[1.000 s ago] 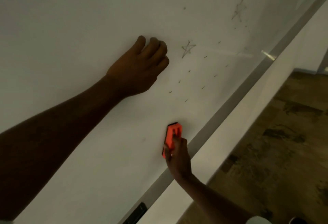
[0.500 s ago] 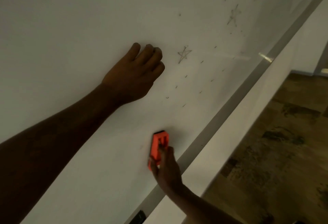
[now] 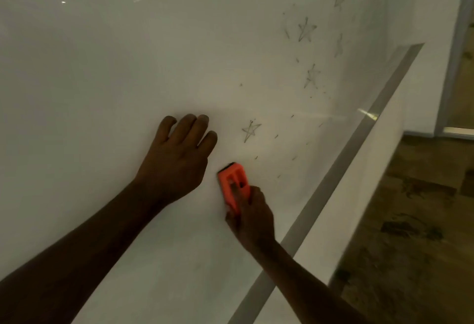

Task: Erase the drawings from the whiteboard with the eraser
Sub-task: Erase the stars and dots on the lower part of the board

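Board: the large white glossy whiteboard (image 3: 102, 92) filled most of the view; its grey metal lower edge strip (image 3: 333, 185) ran diagonally from bottom centre to upper right.

Drawings: a small pencil-grey five-pointed star (image 3: 250, 130) lay nearest the hands; three or four more faint stars (image 3: 306, 29) and scattered short dashes stood farther along the board, towards its far end.

Left hand: the left hand (image 3: 177, 159) lay palm-down on the board with fingers together and slightly curled, gripping nothing; it probably braced the body while the other arm reached.

Right hand: the right hand (image 3: 252, 217) was clamped around the lower end of the eraser, fingers wrapped over its back, presumably to press the pad flat.

Eraser: the orange rectangular plastic eraser (image 3: 234, 185) sat against the board just beside the left hand, below and left of the nearest star, well above the lower edge strip.

Axis: its long axis ran roughly up the board, free end tilted slightly left, pointing away from the edge strip.

Progress: judged incomplete, since all the stars remained.
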### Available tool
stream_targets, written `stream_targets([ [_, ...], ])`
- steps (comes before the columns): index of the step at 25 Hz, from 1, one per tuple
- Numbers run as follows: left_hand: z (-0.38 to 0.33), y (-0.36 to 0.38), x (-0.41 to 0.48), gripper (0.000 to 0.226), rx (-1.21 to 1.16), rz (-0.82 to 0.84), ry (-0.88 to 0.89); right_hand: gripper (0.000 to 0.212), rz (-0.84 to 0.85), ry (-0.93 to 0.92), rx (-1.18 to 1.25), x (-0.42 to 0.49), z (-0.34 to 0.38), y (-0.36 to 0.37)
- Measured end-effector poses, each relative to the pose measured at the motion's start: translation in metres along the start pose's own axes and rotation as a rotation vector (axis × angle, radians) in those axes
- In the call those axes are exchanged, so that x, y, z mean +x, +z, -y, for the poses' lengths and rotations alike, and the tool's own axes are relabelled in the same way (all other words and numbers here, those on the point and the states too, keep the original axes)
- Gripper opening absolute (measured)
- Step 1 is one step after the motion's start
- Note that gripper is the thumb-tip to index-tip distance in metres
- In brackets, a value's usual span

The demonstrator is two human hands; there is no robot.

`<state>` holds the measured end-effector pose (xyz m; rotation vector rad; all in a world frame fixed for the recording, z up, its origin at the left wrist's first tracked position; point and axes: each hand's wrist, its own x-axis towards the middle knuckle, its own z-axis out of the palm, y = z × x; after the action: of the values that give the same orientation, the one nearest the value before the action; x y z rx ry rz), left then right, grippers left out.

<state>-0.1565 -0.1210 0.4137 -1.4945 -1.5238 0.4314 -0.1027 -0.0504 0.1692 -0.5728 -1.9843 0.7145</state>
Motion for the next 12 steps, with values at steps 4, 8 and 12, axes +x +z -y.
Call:
stream_targets([
  [4, 0.010, -0.003, 0.009, 0.028, 0.030, -0.026, -0.021, 0.060, -0.109, 0.811, 0.230, 0.016, -0.062, -0.012],
  [8, 0.007, 0.004, 0.009, 0.030, 0.118, 0.029, 0.015, 0.063, -0.271, 0.560, 0.358, 0.041, 0.004, -0.004],
  [12, 0.008, 0.003, 0.015, 0.031, 0.069, 0.026, 0.000, 0.060, -0.172, -0.021, 0.163, 0.063, 0.014, -0.018],
])
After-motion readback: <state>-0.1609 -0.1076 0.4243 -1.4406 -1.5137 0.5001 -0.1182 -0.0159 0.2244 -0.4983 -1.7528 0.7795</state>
